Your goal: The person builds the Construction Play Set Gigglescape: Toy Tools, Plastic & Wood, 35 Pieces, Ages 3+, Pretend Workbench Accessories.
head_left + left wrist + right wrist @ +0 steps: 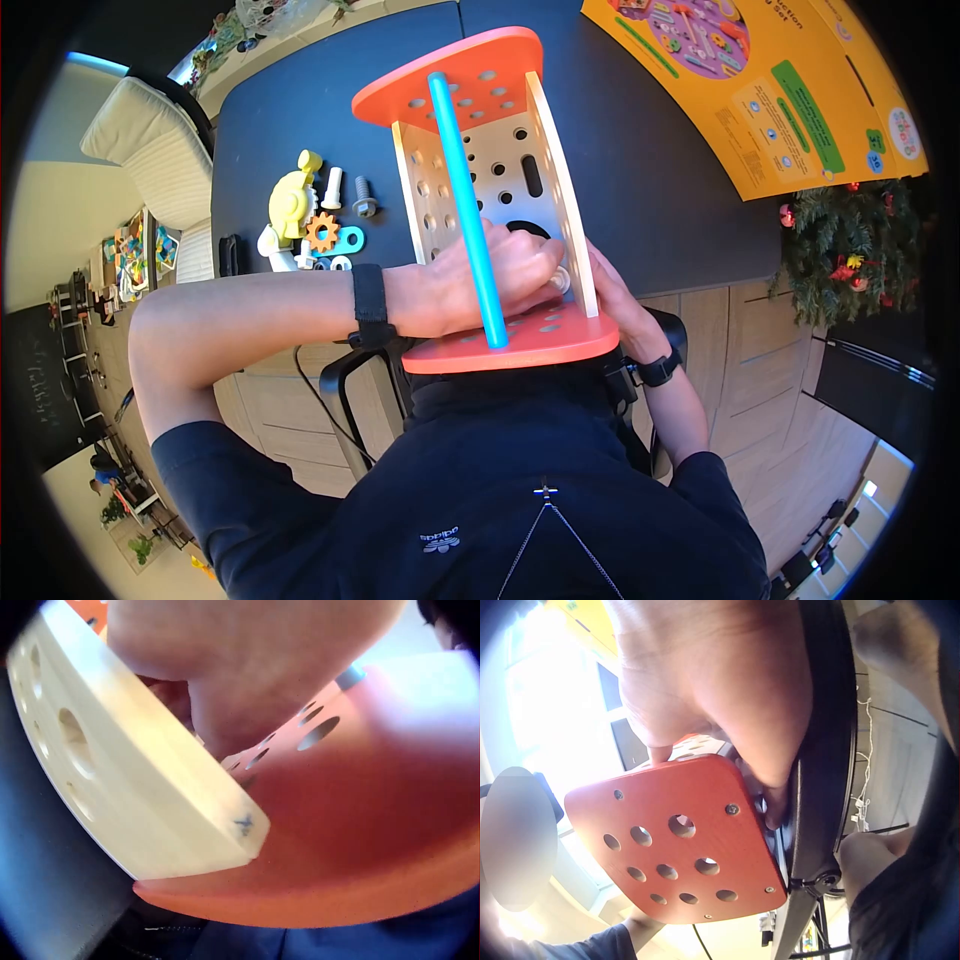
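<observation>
A toy toolbox with red end panels [455,75], pale perforated wooden walls [556,170] and a blue rod handle [462,190] stands tilted at the person's lap. My left hand [515,270] reaches under the rod into the box. Its curled fingers hold a pale round piece [562,281] beside the right wall, mostly hidden by the hand. Outside that wall my right hand [618,295] grips the box near its close end. In the right wrist view, thumb and fingers span the side behind the red end panel [667,847], while the left wrist view shows the left hand [247,667] over the wall.
Left on the dark table [660,200] lie a yellow toy piece [292,205], an orange gear [322,233], a teal link [349,240], a white bolt [333,188] and a grey bolt [364,197]. A yellow printed box [770,100] stands far right, beside a decorated green branch [845,250].
</observation>
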Demonstrator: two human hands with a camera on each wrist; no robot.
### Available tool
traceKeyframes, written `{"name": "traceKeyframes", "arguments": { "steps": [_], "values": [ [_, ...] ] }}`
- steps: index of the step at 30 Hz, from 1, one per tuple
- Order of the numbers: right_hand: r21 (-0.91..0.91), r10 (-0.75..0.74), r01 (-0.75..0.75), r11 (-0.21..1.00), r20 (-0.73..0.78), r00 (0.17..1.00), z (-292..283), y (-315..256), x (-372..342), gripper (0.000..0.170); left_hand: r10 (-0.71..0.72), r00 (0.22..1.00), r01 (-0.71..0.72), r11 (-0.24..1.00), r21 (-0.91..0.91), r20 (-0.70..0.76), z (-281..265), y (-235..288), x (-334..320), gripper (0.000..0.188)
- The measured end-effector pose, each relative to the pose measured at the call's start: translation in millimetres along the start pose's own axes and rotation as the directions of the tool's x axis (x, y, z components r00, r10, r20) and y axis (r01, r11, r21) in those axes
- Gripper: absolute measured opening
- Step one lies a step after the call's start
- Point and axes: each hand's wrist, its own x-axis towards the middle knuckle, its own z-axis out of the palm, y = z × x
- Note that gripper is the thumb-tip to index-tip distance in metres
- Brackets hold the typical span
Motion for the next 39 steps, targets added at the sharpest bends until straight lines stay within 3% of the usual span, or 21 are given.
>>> {"name": "traceKeyframes", "arguments": {
  "steps": [5, 8, 11, 14, 17, 20, 29, 39],
  "values": [
    [0.005, 0.014, -0.014, 1.0, 0.015, 1.0, -4.2, 1.2, 0.7, 0.078, -0.146, 0.989, 0.145, 0.978, -0.153, 0.008, -0.9, 5.8, 1.7, 0.036],
    [0.003, 0.018, -0.018, 1.0, 0.026, 1.0, -3.1, 0.1, 1.2, 0.077, -0.196, 0.974, 0.212, 0.963, -0.166, 0.112, -12.1, 11.0, 4.2, 0.037],
    [-0.016, 0.015, -0.015, 1.0, 0.025, 1.0, -3.6, 0.5, 1.6, 0.076, -0.186, 0.976, 0.195, 0.978, -0.077, 0.109, -2.1, 6.2, 8.0, 0.048],
    [-0.024, 0.009, -0.008, 1.0, 0.03, 1.0, -4.5, 0.8, 1.2, 0.075, -0.161, 0.982, 0.165, 0.986, -0.034, 0.095, 2.9, 6.7, 10.2, 0.046],
    [-0.031, 0.0, 0.001, 1.0, 0.042, 0.999, -5.2, 1.1, 1.3, 0.074, -0.149, 0.983, 0.159, 0.983, -0.089, 0.109, -3.6, 11.3, 9.7, 0.036],
    [-0.025, -0.003, 0.004, 1.0, 0.054, 0.999, -6.8, 1.7, 1.9, 0.074, -0.035, 0.999, 0.036, 0.996, -0.084, 0.009, 2.3, 8.7, 7.4, 0.029],
    [0.005, 0.002, -0.002, 1.0, 0.001, 1.0, -4.1, 2.3, 0.9, 0.078, 0.102, 0.995, -0.103, 0.98, 0.169, 0.015, 4.7, 0.7, 1.3, 0.017],
    [-0.008, 0.003, -0.002, 1.0, 0.022, 1.0, -8.9, 4.6, 1.8, 0.082, 0.108, 0.993, -0.105, 0.992, 0.064, -0.049, 9.2, 0.4, 0.9, 0.015]
  ]
}}
